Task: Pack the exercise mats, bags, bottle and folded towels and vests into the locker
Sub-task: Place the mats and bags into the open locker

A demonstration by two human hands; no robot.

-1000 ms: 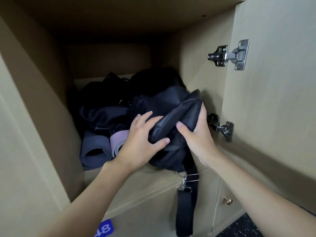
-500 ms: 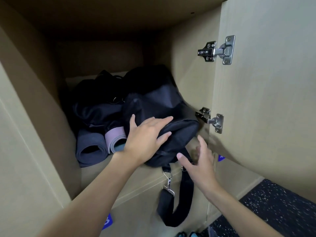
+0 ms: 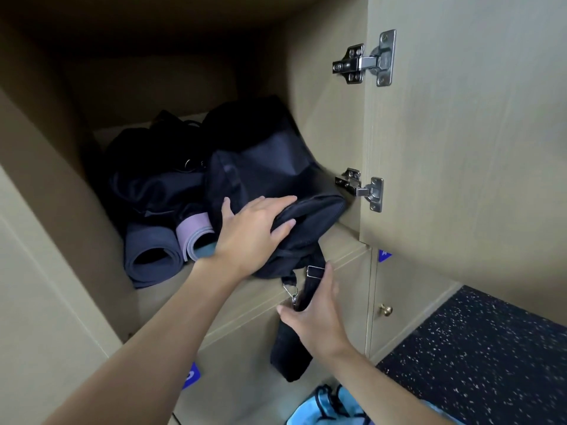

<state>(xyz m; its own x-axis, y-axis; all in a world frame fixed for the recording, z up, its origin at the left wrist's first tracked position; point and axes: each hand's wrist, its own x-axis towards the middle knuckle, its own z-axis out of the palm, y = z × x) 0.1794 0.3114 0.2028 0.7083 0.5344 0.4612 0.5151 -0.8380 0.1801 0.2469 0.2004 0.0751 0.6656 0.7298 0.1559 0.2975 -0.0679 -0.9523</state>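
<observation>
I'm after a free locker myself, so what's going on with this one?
A person is packing the open locker. Their left hand presses flat on a black bag at the shelf's front edge. The right hand holds the bag's strap, which dangles over the front, between thumb and fingers. Two rolled mats lie at the left with another dark bag on top. A light blue item lies on the floor below.

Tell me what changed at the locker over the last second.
The right hand released the bag, dropped below the shelf and now pinches the hanging strap between thumb and fingers. The raised front of the bag sank onto the shelf. The left hand stayed on top of the bag, fingers flat. The rolled mats did not move.
</observation>
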